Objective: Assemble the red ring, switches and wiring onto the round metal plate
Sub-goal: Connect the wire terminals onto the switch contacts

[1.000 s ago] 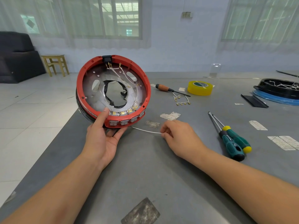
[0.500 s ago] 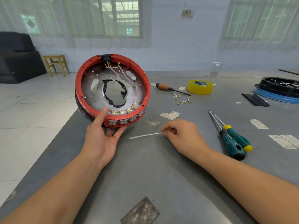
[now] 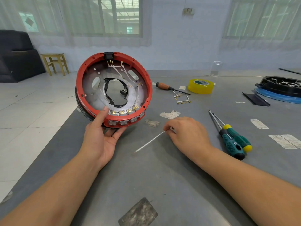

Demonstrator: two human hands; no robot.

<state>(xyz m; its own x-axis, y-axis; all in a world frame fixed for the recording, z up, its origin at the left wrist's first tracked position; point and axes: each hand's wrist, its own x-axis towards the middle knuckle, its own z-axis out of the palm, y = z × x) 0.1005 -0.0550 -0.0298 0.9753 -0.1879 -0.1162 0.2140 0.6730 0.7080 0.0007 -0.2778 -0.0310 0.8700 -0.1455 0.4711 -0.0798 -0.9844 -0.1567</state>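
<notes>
The left hand (image 3: pixel 101 141) holds the red ring (image 3: pixel 147 84) tilted up at the table's (image 3: pixel 162 176) left edge, thumb on its rim beside the switches (image 3: pixel 123 122); white wiring (image 3: pixel 123 74) crosses the round metal plate (image 3: pixel 88 82) inside. The right hand (image 3: pixel 187 136) pinches a loose white wire (image 3: pixel 149 141) lying on the table. Two green screwdrivers (image 3: pixel 232 141) lie toward the right edge, yellow tape (image 3: pixel 200 86) farther back.

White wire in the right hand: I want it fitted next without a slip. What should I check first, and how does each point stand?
1. Right hand pinches white wire: ok.
2. Wire's far tip free, clear of the table: cannot tell.
3. Left hand grip on red ring, tilted toward the camera: ok.
4. Switches seated in ring: ok.
5. Free terminal for this wire: cannot tell.
6. Screwdrivers near right hand: ok.
</notes>
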